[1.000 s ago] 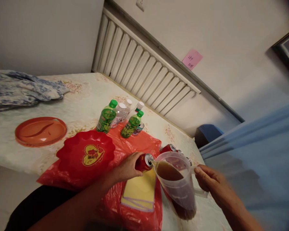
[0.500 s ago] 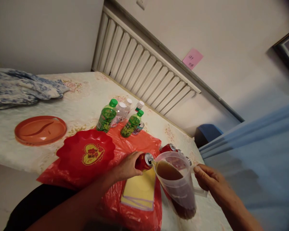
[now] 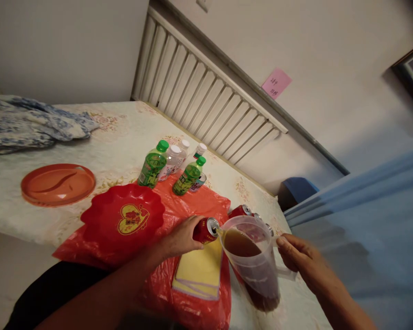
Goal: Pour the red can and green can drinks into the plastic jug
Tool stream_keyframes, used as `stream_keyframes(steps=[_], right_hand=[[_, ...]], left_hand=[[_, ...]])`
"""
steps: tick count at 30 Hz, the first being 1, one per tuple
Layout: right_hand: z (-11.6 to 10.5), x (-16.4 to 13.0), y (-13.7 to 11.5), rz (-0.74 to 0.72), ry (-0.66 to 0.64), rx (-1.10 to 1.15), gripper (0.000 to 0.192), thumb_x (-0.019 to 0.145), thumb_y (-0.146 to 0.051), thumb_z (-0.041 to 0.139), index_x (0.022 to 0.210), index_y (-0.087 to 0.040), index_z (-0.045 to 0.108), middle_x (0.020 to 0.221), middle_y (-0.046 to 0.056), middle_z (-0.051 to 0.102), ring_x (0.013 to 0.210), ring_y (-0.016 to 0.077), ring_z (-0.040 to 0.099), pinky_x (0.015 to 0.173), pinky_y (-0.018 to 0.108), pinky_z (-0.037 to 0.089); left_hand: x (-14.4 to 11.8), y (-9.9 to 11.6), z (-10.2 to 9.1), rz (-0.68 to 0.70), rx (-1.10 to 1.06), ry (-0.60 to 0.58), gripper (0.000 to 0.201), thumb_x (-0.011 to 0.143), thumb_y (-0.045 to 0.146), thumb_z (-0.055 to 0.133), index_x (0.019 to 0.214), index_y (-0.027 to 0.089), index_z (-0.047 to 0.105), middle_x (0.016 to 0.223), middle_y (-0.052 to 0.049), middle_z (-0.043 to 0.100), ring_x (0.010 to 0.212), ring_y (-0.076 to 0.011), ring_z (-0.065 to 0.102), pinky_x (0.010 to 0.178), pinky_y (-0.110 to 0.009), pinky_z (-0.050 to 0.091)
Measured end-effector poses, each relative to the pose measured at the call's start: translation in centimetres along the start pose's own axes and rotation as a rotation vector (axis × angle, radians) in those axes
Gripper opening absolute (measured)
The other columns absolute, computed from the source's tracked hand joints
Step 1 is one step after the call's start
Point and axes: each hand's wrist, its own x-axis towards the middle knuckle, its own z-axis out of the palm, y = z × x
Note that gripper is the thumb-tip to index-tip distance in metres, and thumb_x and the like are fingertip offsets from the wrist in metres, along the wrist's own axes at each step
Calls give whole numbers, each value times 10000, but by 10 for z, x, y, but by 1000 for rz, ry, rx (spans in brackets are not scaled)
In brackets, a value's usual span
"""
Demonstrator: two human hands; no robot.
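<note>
My left hand [image 3: 183,237] is wrapped round a red drink can [image 3: 202,230], its top tilted toward the pitcher. In my right hand [image 3: 298,254] is the handle of a clear plastic pitcher [image 3: 258,270], which leans left and holds brown liquid [image 3: 242,244]. The pitcher's lip meets the opening of the can, and a little amber liquid shows between them. Below the can lies a folded yellow cloth [image 3: 199,272] on a red plastic bag [image 3: 179,206]. Partly hidden behind the pitcher stand several more red cans [image 3: 241,211].
A red scalloped plate [image 3: 103,213] lies on the bag's left part, with an orange lid [image 3: 58,185] farther left. Several bottles, among them a green one [image 3: 153,167], stand at the back beside a small can [image 3: 198,182]. A patterned cloth [image 3: 34,123] is at far left; a radiator [image 3: 199,87] lines the wall.
Both hands, the can and the pitcher stay in nearly the same place. The view has shifted very slightly.
</note>
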Motion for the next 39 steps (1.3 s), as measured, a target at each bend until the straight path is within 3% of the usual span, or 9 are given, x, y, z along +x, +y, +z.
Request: stream_keyframes(steps=[39], right_hand=[[1,1,-5,0,-7,-13,596,780,-770,491,584,-221,367,550,-66,265,527,100,215,493,262,169]], left_hand=[[1,-9,4,12,43,-5,745,572,146,767,1273,217,526,1309,-81,589,1187,-274,549,1031,-386,434]])
